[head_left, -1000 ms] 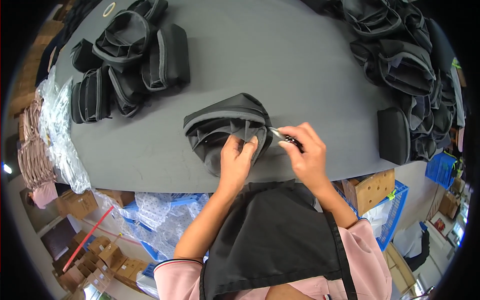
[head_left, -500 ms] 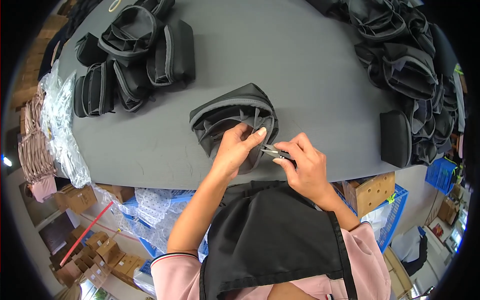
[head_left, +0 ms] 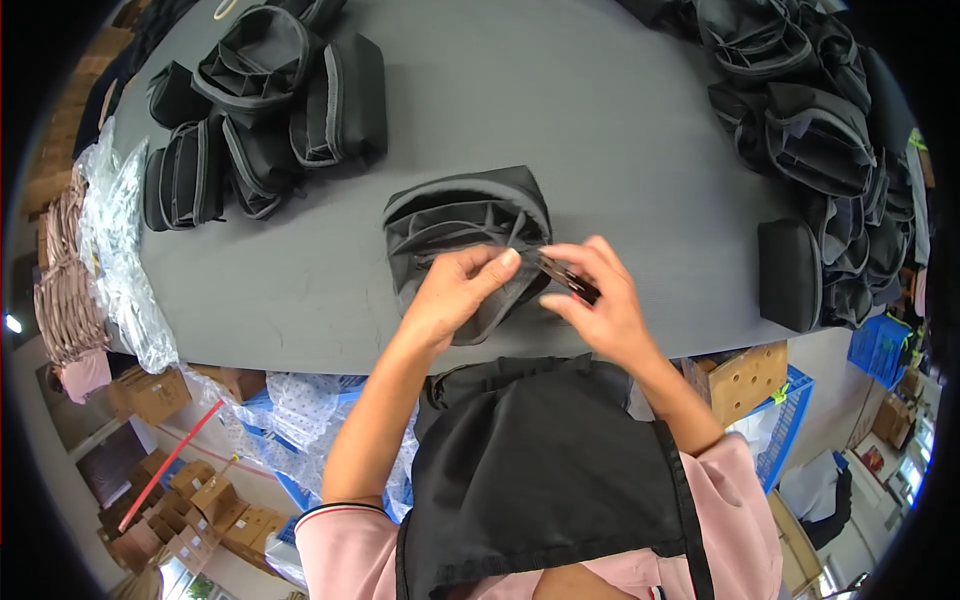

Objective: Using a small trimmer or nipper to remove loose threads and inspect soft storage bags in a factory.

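One view: head camera only, looking down.
Work piece: black fabric pouch [head_left: 465,240] with grey-edged inner dividers, lying on the grey desk [head_left: 560,110] at its near edge, mouth facing up and away.
Left hand [head_left: 455,290]: fingers closed on the pouch's near rim, thumb on top, pinching the fabric.
Right hand [head_left: 600,300]: grip closed on a small dark tool [head_left: 565,278], its tip touching the rim by the left thumb.
Handling, judged: light and soft; walls sag and fold, so it probably needs one hand pinning it. Bound rim or divider edge looks the firmest place to take hold. Not fragile, not slippery.
Surroundings: pile of similar pouches [head_left: 260,100] far left, another pile [head_left: 820,150] far right, clear plastic bags [head_left: 115,250] at the left edge.
Hidden: near wall of the pouch is covered by both hands; kind of tool cannot be told; black apron [head_left: 550,480] blocks the view below the desk edge.
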Demonstrator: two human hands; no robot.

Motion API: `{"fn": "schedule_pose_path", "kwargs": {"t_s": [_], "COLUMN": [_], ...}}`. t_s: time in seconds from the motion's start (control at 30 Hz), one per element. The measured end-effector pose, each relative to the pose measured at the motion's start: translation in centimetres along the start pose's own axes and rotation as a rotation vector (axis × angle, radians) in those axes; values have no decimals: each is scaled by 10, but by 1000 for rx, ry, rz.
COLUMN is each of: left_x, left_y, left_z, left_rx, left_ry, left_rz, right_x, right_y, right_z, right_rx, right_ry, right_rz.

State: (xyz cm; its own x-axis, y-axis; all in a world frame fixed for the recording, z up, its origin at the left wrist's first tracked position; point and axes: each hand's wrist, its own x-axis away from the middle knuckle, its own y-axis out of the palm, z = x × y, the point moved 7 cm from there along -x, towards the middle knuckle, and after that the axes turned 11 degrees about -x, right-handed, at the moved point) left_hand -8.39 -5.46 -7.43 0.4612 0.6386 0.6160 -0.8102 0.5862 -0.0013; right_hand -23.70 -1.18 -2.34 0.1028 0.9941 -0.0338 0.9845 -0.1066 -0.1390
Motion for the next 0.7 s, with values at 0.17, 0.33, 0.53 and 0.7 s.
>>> {"fn": "schedule_pose_path", "kwargs": {"t_s": [0.17, 0.33, 0.53, 0.7], "left_x": [43, 65, 67, 71], "left_y": [1, -16, 9, 31], "left_z": [38, 8, -31, -39], "left_rx": [-823, -410, 10, 434], "left_ry": [430, 239, 41, -23], "left_rz": [178, 530, -7, -295], "right_x": [-22, -18, 2, 5], "right_y": [21, 20, 37, 34], "right_z": [35, 23, 35, 45], "right_rx": [-205, -113, -285, -330], "right_ry": [92, 29, 219, 287], "right_rz": [-19, -105, -934, -597]}}
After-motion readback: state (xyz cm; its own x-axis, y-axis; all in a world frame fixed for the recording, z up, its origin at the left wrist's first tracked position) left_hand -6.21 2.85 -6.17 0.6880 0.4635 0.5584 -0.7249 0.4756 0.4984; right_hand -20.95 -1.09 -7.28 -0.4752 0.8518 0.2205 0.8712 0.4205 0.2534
